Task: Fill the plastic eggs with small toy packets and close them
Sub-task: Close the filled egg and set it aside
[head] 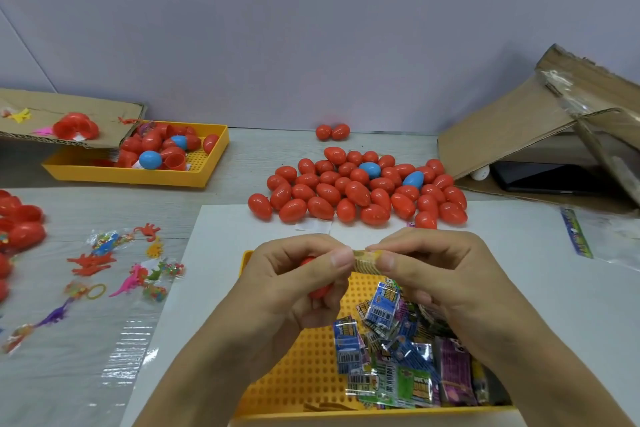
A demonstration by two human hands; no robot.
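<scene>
Room: pale lilac wall behind a grey table (pixel 263 149) with a white sheet (pixel 214 253) laid at the near middle.
Left hand: the left hand (pixel 294 284) is curled round a red egg (pixel 318 291), only slivers of which show between the fingers at the hand's 3 o'clock side; thumb and forefinger also pinch one end of a rolled packet.
Right hand: the right hand (pixel 429 274) pinches the other end of the same rolled packet (pixel 367 262), which spans the gap between the two hands.
Packet supply: more toy packets (pixel 398 350) lie heaped in the near tray (pixel 298 357), below the hands at 6 o'clock.
Closed eggs: a big pile of eggs (pixel 356 191) sits at 12 o'clock, just beyond the hands; two stray eggs (pixel 332 132) lie by the wall.
Other stock: a far tray (pixel 138 177) at 10 o'clock holds eggs and open halves, partly under a cardboard flap (pixel 69 114); loose rubbery toys (pixel 131 270) lie at 9 o'clock, a torn box (pixel 540 128) at 2 o'clock.
Step, as I judge it: rolling the packet small enough to go in the egg.
Risk: if the roll springs open, the packet may catch at the egg's seam and keep it from closing.
Risk: with the left hand doing two jobs, the egg could slip from the palm and roll into the pile, mixing unfilled with filled.
</scene>
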